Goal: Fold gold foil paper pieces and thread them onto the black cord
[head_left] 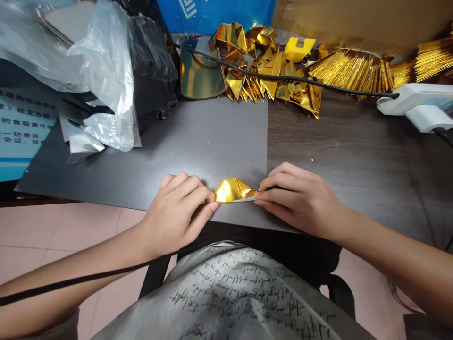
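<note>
Between both hands (179, 210) (300, 198), gold foil (231, 190) crosswise.

folded gold foil pieces (350, 68) lie on the dark table (354, 141).

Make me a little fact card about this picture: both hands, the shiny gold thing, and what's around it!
Left hand: pinches the left end of the gold foil piece
Right hand: pinches its right end
Shiny thing: folded, with a white edge showing along the bottom
Below it: grey board; can't tell if they touch
Beyond the board: folded gold strips, a yellow object, a black cable
Left side: clear plastic bag
Right side: white plug
</note>
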{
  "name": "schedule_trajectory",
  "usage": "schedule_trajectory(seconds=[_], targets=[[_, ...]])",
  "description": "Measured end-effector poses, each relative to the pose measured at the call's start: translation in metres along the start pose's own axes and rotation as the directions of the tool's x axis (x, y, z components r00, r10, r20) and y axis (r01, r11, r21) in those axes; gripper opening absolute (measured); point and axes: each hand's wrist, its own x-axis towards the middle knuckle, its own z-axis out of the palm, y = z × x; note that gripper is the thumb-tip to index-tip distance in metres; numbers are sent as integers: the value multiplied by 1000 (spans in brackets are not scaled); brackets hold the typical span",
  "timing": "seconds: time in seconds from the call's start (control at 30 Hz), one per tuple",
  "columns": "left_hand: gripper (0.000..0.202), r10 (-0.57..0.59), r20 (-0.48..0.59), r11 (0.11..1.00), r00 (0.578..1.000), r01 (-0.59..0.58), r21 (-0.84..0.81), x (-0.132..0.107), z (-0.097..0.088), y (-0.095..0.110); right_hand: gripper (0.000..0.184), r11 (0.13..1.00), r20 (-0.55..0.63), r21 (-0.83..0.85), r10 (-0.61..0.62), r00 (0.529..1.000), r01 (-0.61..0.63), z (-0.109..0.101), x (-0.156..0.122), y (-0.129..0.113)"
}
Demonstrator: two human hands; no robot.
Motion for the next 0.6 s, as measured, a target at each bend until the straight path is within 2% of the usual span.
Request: schedule_trajectory(seconds=[0.1, 0.17, 0.4, 0.5, 0.6], targets=[[13, 73, -8, 992, 997, -72, 101, -1, 1, -1, 5, 998, -30, 40, 44, 999, -43, 4, -1, -2], [13, 77, 3, 991, 997, -77, 107, -1, 0, -1, 4, 995, -58, 70, 79, 995, -75, 4, -1, -3], [17, -82, 27, 996, 996, 83, -33, 0, -4, -1, 6, 976, -96, 130, 190, 977, -177, 5, 5, -7], [16, -80, 15, 996, 997, 81, -48, -1, -3, -3, 5, 979, -92, 126, 171, 981, -159, 6, 4, -7], [13, -20, -10, 999, 1000, 20, -31, -3, -1, -5, 5, 990, -44, 94, 109, 993, -104, 6, 2, -6]])
